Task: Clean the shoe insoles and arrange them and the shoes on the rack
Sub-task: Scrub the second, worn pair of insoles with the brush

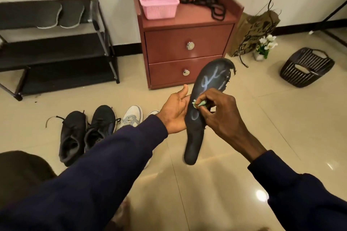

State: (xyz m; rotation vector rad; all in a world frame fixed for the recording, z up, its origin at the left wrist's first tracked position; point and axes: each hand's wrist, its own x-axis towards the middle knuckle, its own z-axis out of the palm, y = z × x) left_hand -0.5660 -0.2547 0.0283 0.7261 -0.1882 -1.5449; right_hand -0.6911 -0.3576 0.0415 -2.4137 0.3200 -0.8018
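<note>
sleeves [105, 165]: long, dark navy | left hand [175, 111], right hand [222, 116]: bare

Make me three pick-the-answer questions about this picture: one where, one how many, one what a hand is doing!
1. Where is the pink basket? A floor B cabinet C bag
2. How many insoles lie on the rack? A none B five C two
3. The right hand is: A pinching a green cloth on the dark insole B empty C holding a shoe
Answers: 1 B, it sits atop the cabinet; 2 C, a pair on the top shelf; 3 A, it presses cloth to insole.
</note>
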